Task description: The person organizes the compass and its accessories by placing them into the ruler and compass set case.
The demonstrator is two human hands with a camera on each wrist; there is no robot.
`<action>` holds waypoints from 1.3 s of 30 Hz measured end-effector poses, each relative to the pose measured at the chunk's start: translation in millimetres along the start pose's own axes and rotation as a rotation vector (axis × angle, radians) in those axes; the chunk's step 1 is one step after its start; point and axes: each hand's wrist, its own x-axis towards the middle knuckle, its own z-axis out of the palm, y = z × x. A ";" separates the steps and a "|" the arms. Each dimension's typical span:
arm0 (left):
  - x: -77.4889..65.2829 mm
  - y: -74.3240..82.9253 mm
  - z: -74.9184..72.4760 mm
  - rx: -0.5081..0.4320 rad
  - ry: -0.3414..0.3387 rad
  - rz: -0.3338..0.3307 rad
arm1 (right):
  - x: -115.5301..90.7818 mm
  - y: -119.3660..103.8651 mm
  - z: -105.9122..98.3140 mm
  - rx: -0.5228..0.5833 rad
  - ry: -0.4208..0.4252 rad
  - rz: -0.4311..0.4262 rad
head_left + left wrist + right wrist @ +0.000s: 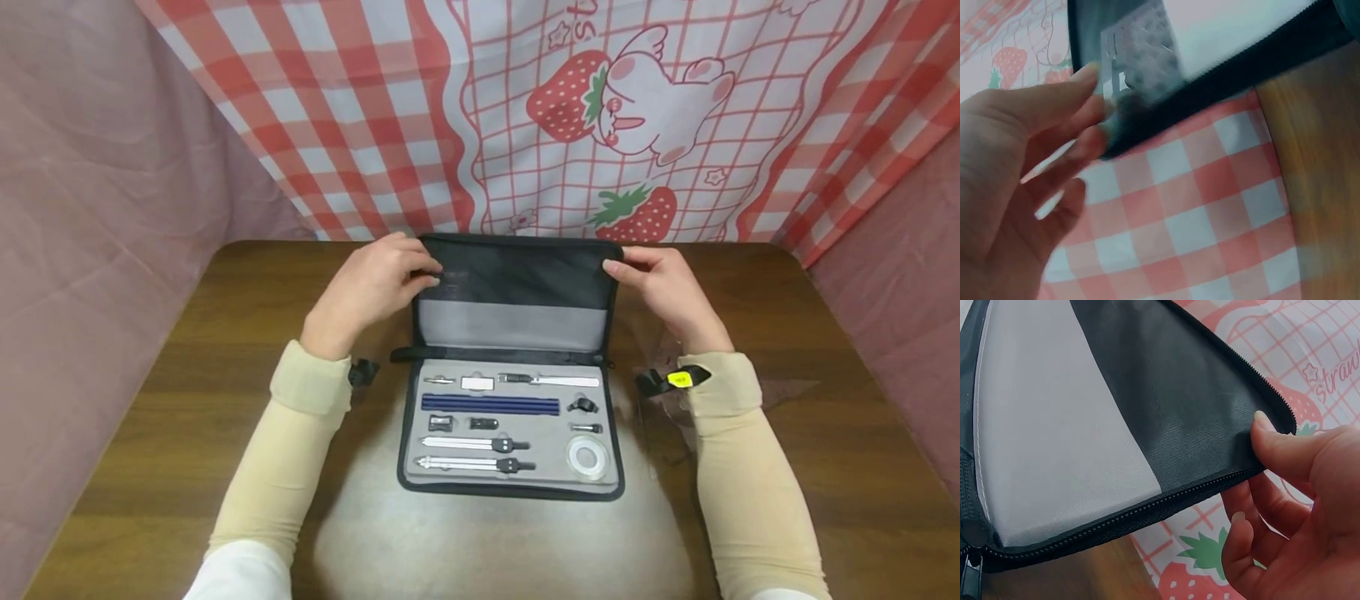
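Head view: left hand (371, 279), right hand (671, 292) pinch top corners of zip case (510, 492); seems light, lid (517, 271) semi-stiff, lining (1054, 425) likely slick; zipped rim (1122, 517) offers best hold.

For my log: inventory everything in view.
Zip case: one, black and grey, centre
Compasses: two, silver and black, case front
Rods: count unclear, blue, case middle
Block: one, white, case rear
Ring: one, white, case front right
Small pieces: several, dark or silver, case
Table: one, brown, under case
Cloth: one, red and white, beyond table
Drapes: two, pink, both sides
Sleeves: two, beige, either side
Straps: two, black, beside case
Left hand: one, case's far left corner
Right hand: one, case's far right corner
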 end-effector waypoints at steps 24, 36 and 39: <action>1.2 -35.2 41.3 -0.825 -0.038 -0.242 | -28.4 -7.2 -41.8 -0.263 0.092 0.049; 1.8 -35.1 39.1 -0.942 -0.059 -0.278 | -75.5 40.0 -57.3 -0.590 -0.291 -0.070; 1.0 -36.0 40.0 -0.943 -0.053 -0.267 | -88.8 51.2 -56.0 -0.611 -0.365 -0.056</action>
